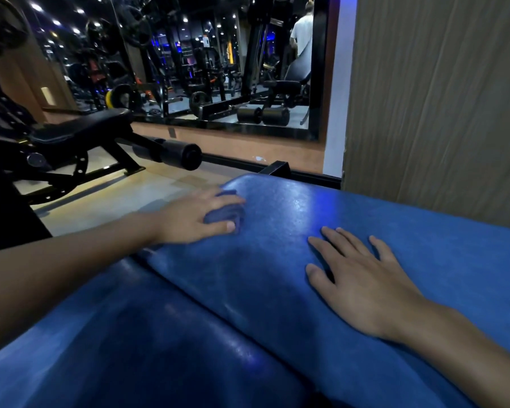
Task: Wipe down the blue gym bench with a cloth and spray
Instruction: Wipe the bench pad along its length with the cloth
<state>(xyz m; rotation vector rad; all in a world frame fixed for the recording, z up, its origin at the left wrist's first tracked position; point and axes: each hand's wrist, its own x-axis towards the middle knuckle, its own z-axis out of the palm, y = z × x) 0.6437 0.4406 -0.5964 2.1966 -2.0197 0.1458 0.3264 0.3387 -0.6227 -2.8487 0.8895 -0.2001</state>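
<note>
The blue gym bench [277, 260] fills the lower frame, its padded top shiny under the light. My left hand [189, 216] presses a dark blue cloth [224, 214] onto the bench's far left edge, fingers curled over the cloth. My right hand [359, 278] lies flat on the bench top to the right, fingers spread, holding nothing. No spray bottle is in view.
A black adjustable bench [80, 128] with foam rollers [177, 154] stands on the tiled floor to the left. A wall mirror [218, 69] behind reflects gym machines and a person in a white shirt. A wood-grain panel [439, 98] rises close at the right.
</note>
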